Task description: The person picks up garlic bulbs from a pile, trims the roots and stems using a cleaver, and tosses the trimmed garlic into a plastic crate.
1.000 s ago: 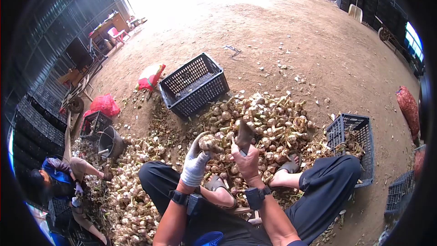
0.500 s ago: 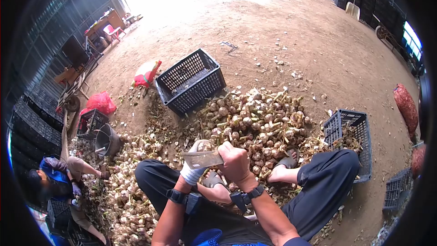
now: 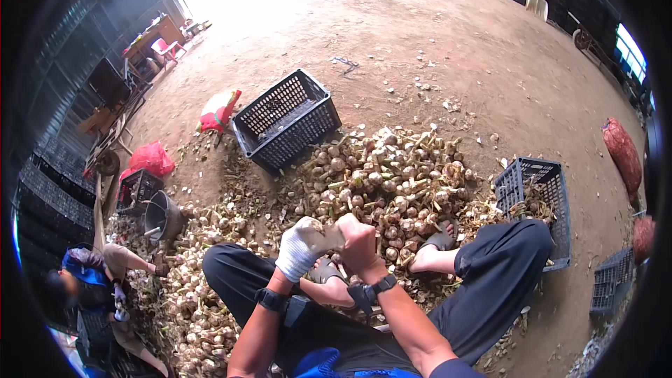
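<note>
My left hand (image 3: 299,246), in a white glove, is closed around what looks like a garlic bulb, mostly hidden by the fingers. Bare and curled into a fist, my right hand (image 3: 359,243) grips a knife (image 3: 330,239); its blade is turned and blurred between the two hands. The hands almost meet in front of my body. Just beyond them lies a heap of garlic bulbs (image 3: 392,182) with stems on. More garlic (image 3: 199,301) is spread to the left of my knee.
A black plastic crate (image 3: 287,126) stands past the heap. Another crate (image 3: 539,199) with dry trimmings is by my right knee. At left are a bucket (image 3: 162,215), a red bag (image 3: 150,161) and a seated co-worker (image 3: 87,276). A red mesh sack (image 3: 621,156) lies far right.
The knife blade, broad side visible before, has turned and now shows narrow and blurred. My right hand has tilted and shifted slightly up. The whole view has moved a little.
</note>
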`<state>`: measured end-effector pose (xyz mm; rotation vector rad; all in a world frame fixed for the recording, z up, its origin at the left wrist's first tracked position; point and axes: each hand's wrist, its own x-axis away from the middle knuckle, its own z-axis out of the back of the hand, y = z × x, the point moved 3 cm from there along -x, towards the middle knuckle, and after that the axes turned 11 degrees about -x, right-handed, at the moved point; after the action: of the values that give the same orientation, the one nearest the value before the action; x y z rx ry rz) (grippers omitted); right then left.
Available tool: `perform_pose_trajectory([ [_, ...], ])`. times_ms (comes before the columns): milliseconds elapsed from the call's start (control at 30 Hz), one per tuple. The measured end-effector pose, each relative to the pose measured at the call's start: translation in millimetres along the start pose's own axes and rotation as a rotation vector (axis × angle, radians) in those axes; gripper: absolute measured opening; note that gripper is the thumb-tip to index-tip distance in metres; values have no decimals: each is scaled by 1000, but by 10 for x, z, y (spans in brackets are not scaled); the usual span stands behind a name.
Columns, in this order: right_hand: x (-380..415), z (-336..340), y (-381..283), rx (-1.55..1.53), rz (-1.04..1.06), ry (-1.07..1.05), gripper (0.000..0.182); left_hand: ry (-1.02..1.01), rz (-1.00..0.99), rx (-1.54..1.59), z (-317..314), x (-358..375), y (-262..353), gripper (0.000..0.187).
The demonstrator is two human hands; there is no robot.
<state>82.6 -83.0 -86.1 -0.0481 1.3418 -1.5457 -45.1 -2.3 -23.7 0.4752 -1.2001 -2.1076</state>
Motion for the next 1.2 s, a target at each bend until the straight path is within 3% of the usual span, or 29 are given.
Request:
perform_pose_trajectory([
  [33,57,-31,216,72,-77,-9,18,-7,119,-80,-4,-12,78,20],
  [67,129,-14,417,98,-155,133,13,46,13,-34,-38,-12,90,11],
  [100,199,45,563,189,-243,160,11,86,-153,-103,-64,-10,64,13],
  [200,382,111,896,135,-370,329,18,44,-32,19,-111,-62,-145,21],
  [233,342,85,909,-60,-518,340,16,32,33,96,-136,-79,-165,21],
  [300,224,80,759,-118,-514,321,16,24,10,49,-151,-137,-129,27],
  [367,185,-74,579,-558,-623,354,16,144,-143,17,-167,-181,-56,34],
  [433,202,-183,343,-973,-858,330,22,85,-107,102,-169,-183,67,41],
  [533,176,-263,118,-1484,-835,93,20,128,-161,154,-171,-213,135,40],
  [667,8,-175,-126,-1625,-986,110,17,102,-249,180,-111,-195,92,51],
  [833,-70,53,27,-1585,-854,70,13,101,-119,441,-70,-180,9,52],
  [900,-134,164,13,-1359,-754,131,11,205,-196,89,-51,-194,-29,45],
  [967,-164,198,-5,-1319,-714,125,9,296,-418,-405,-18,-136,257,38],
  [1033,-192,227,-24,-1138,-595,150,11,294,-452,-391,-40,-138,268,32],
  [1200,-204,252,-104,-967,-571,98,12,370,-352,-322,-21,-198,106,21],
])
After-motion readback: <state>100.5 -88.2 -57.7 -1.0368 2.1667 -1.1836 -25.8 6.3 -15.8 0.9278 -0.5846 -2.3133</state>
